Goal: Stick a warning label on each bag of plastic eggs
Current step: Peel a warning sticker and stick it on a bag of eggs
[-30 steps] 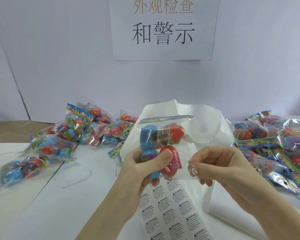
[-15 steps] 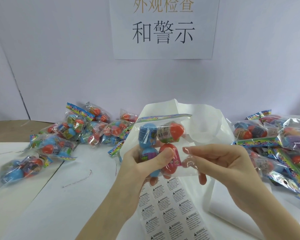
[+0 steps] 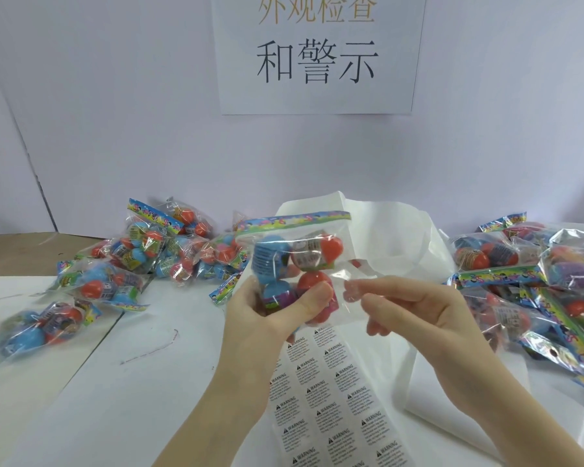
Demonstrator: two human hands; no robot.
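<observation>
While gripping the bag of plastic eggs (image 3: 297,267) upright above the bench (image 3: 142,382) with the left hand (image 3: 267,315), thumb pressed on the lower red egg and other fingers curled behind. Right hand (image 3: 415,311) just beside the bag's clear right edge, fingers (image 3: 358,286) loosely extended toward the film; whether pinching it or a transparent label, cannot tell. Step in hand, by judgement: readying this bag for labelling. Next calls for peeling a sticker off the warning label sheet (image 3: 331,399) lying below and pressing it flat onto smooth film. Unhandled bags in the left pile (image 3: 142,261) and right pile (image 3: 536,284).
</observation>
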